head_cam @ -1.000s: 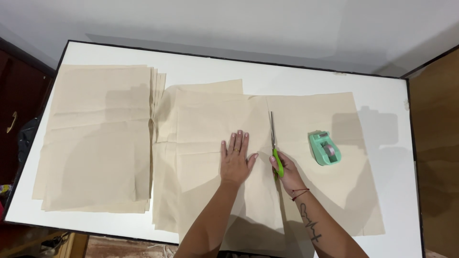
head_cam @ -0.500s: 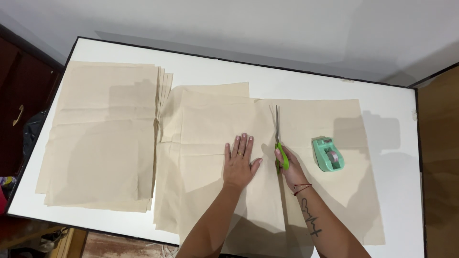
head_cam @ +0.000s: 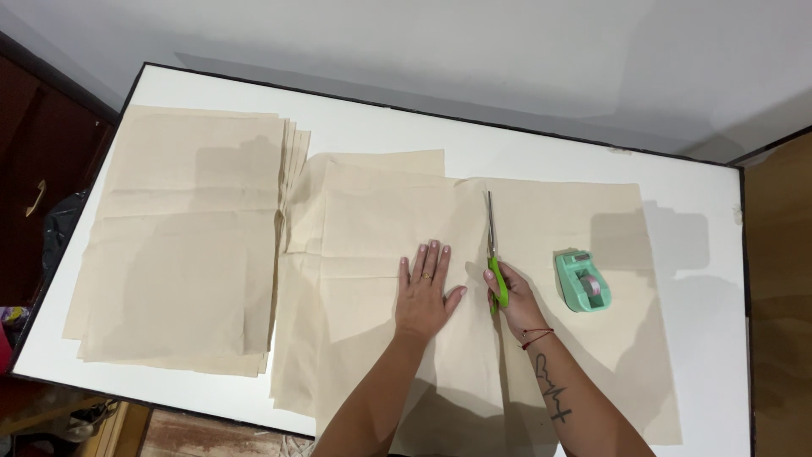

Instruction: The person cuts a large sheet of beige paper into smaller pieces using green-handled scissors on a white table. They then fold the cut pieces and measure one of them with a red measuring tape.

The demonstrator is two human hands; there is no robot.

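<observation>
Fabric (head_cam: 541, 245), a beige sheet, lies across the middle of the white tabletop (head_cam: 694, 279), and a cut is being run up it along a centre line. The right hand (head_cam: 512, 296) is closed around the green handles of the scissors (head_cam: 491, 245), whose blades point to 12 o'clock and lie close together on the cloth. The left hand (head_cam: 425, 292) is spread flat, fingers splayed, pressing the cloth down just at 9 o'clock of the scissors. I judge the cut well along, with the stretch above the blade tips not yet parted; the next move calls for opening the blades and sliding them straight toward 12 o'clock while the flat hand keeps the cloth from creeping. At 3 o'clock of the right hand a green tape dispenser (head_cam: 579, 279) sits on the fabric. Well off at 9 o'clock rests a stack (head_cam: 186, 245) of similar beige sheets.
</observation>
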